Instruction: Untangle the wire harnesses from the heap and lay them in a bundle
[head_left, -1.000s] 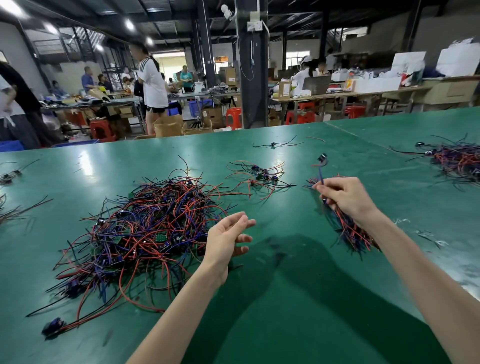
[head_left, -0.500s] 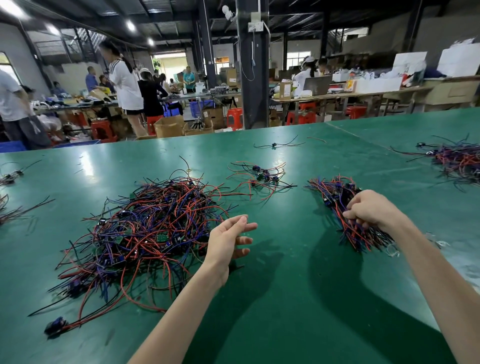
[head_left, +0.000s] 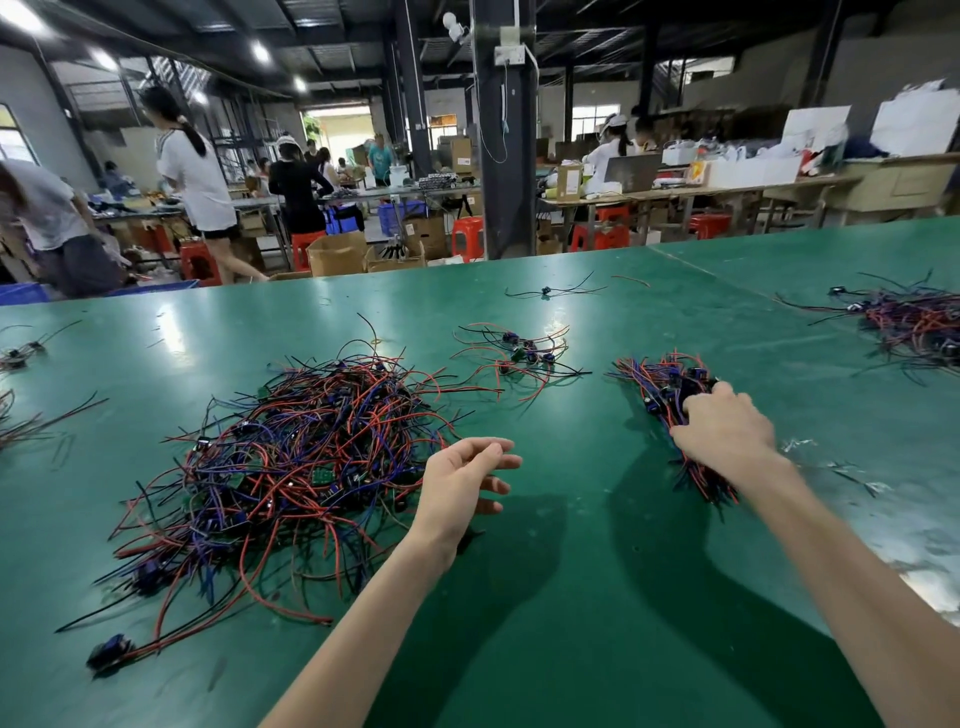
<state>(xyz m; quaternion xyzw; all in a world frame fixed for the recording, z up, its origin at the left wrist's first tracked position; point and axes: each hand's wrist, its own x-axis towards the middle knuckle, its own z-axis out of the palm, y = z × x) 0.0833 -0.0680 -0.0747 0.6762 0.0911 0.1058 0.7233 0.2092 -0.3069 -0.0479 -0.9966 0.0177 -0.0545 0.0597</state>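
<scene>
A big tangled heap of red, blue and black wire harnesses (head_left: 311, 457) lies on the green table (head_left: 571, 597) at the left. To the right lies a tidy bundle of harnesses (head_left: 660, 379), its wires running toward me. My right hand (head_left: 727, 431) lies palm down on the bundle's middle, fingers curled into the wires and thumb along its left side. My left hand (head_left: 462, 483) hovers just right of the heap, fingers relaxed and spread, holding nothing.
A small loose group of harnesses (head_left: 519, 353) lies beyond the heap, a single one (head_left: 545, 291) farther back. Another pile (head_left: 914, 322) sits at the far right; stray harnesses (head_left: 15, 358) lie at the left edge. People work at benches beyond the table.
My right hand held a single harness up a second ago, then lowered it onto the bundle and now stays on the bundle. My left hand has barely moved.
</scene>
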